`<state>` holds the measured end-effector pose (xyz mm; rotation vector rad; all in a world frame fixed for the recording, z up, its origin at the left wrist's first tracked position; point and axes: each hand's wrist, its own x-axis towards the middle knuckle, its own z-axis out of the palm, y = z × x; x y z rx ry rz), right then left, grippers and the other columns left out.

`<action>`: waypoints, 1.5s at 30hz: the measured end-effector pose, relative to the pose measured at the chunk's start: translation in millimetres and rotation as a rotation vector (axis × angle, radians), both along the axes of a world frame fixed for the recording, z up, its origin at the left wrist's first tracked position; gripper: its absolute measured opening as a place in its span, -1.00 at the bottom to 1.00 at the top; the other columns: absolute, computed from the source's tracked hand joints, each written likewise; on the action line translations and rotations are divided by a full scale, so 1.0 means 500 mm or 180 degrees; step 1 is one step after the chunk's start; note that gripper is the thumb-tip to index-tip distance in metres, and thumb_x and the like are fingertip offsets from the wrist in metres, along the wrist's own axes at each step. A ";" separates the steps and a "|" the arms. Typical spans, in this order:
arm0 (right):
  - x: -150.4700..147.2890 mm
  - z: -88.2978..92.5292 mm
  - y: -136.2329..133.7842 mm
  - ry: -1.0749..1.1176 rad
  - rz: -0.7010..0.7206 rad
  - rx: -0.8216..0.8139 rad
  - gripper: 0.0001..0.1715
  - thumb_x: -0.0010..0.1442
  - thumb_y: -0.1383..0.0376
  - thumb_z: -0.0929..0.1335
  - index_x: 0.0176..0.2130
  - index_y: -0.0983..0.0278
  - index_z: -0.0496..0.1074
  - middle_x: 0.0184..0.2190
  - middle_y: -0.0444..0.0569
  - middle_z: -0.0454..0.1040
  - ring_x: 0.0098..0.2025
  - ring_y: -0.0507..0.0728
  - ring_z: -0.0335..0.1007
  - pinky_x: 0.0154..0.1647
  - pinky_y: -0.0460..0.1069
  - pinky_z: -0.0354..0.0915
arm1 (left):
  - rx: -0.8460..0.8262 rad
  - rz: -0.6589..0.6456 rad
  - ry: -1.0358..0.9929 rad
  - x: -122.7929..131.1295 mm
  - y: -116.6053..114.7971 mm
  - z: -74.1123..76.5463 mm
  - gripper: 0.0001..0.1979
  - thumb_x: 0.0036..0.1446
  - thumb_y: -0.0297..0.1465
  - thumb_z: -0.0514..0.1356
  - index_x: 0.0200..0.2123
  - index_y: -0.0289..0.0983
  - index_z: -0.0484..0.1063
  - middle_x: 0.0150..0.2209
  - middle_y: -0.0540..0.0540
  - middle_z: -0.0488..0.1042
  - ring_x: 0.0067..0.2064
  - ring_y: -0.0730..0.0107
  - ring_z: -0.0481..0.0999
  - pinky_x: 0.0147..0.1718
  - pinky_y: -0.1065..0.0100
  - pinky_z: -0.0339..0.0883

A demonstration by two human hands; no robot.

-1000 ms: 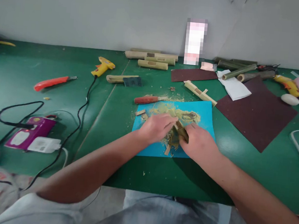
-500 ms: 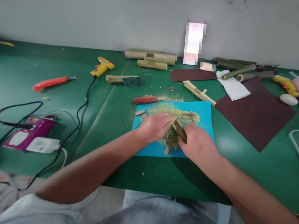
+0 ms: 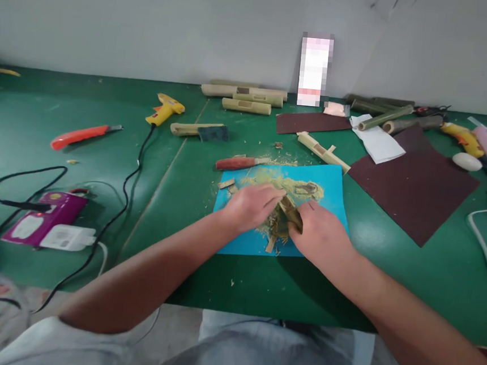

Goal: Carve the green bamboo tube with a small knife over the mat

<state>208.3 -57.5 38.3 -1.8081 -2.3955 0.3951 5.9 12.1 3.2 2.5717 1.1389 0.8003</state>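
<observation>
Over a blue sheet (image 3: 332, 190), both my hands are at a short, hollow bamboo piece (image 3: 290, 210), which is held at a slant. My right hand (image 3: 322, 229) is closed around its near right end. The fingers of my left hand (image 3: 256, 205) are pinched together at its far left end; their tips are partly hidden. Bamboo shavings and yellowish dust (image 3: 277, 181) lie beneath and behind the piece. A small bamboo chip (image 3: 271, 243) rests below it. At the sheet's back left edge lies a red-handled carving tool (image 3: 236, 162).
Cut bamboo tubes (image 3: 245, 106) lie by the wall, near a propped phone (image 3: 314, 69). On the right are dark brown sandpaper (image 3: 421, 192) and a white egg-shaped object (image 3: 467, 162). To the left are a yellow glue gun (image 3: 167, 109), a red utility knife (image 3: 81, 136) and a purple power strip (image 3: 59, 212).
The view has shifted very slightly. Both hands keep nearly the same place, and the bamboo piece has turned or tilted a little between them.
</observation>
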 end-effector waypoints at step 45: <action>-0.001 0.004 -0.001 -0.0131 -0.0057 0.0054 -0.80 0.26 0.28 0.24 -0.24 0.30 0.42 -0.26 0.08 0.47 -0.27 0.17 0.41 -0.40 0.03 0.17 | -0.0078 0.0009 -0.0002 -0.002 -0.007 -0.004 -0.69 0.39 -0.33 0.05 -0.02 -0.27 0.56 -0.21 -0.13 0.62 -0.18 0.29 0.61 -0.19 0.31 0.49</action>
